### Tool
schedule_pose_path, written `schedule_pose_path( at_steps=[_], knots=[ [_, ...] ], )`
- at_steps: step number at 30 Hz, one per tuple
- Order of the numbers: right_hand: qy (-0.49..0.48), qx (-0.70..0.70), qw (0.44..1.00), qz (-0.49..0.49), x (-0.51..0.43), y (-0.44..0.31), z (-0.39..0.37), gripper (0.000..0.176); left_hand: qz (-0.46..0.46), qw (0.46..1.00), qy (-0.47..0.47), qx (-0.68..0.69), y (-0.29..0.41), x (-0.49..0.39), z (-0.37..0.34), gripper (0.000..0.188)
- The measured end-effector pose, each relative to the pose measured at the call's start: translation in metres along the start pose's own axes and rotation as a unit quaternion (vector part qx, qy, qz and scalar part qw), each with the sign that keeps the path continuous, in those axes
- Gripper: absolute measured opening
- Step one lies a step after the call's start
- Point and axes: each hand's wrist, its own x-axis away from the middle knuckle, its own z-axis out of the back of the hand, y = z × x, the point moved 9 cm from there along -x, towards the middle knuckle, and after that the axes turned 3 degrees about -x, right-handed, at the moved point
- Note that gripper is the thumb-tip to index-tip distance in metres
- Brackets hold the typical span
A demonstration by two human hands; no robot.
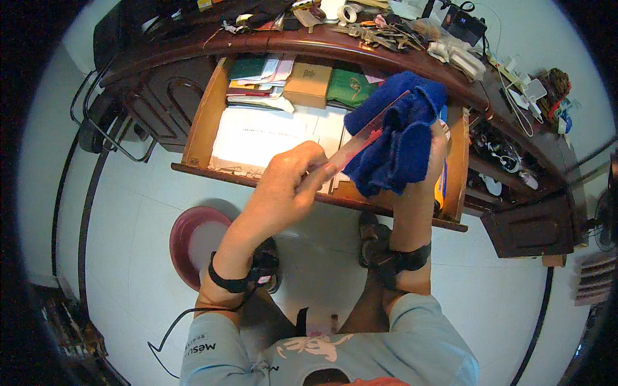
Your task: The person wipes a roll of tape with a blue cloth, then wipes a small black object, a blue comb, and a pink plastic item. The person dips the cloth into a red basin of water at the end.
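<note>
My left hand point(294, 181) pinches the near end of a flat, clear plastic piece point(355, 144) with pink on it, seen nearly edge-on. Its exact kind cannot be told. A dark blue cloth point(405, 140) is bunched in my right hand point(437, 152), whose fingers are mostly hidden behind it. The plastic piece crosses in front of the cloth, its far end against or just before the folds. Both hands are above a pulled-out wooden drawer point(193, 140). Inside lie white papers point(263, 135), a small cardboard box point(307, 84), a green pouch point(350, 88) and stacked booklets point(256, 89).
A pink basin point(181, 241) holding cloudy liquid stands on the tiled floor at left. Tools and a tape roll point(346, 14) clutter the desk top point(289, 46). A metal-framed chair point(99, 120) is at far left; an opened cabinet door point(528, 229) projects at right. A cable point(166, 333) trails from my left wrist.
</note>
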Motion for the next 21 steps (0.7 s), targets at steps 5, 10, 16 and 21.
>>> schedule_pose_path(
  at_steps=[5,10,16,21],
  knots=[
    [-0.065,0.042,0.996,-0.044,0.009,0.012,-0.022,0.041,-0.002,1.0,0.018,-0.011,-0.004,-0.005,0.005,0.015],
    [-0.036,-0.012,0.986,-0.16,0.033,0.057,-0.03,0.037,-0.011,0.999,0.036,-0.008,-0.004,-0.008,0.006,0.02],
    [-0.004,0.033,0.992,-0.123,0.024,0.047,-0.026,0.032,-0.02,1.0,0.005,-0.002,-0.001,-0.004,-0.003,0.018],
    [-0.016,0.003,0.996,-0.091,0.009,0.027,-0.009,0.034,-0.025,0.999,-0.03,0.011,0.004,-0.002,-0.016,0.015]
  ],
)
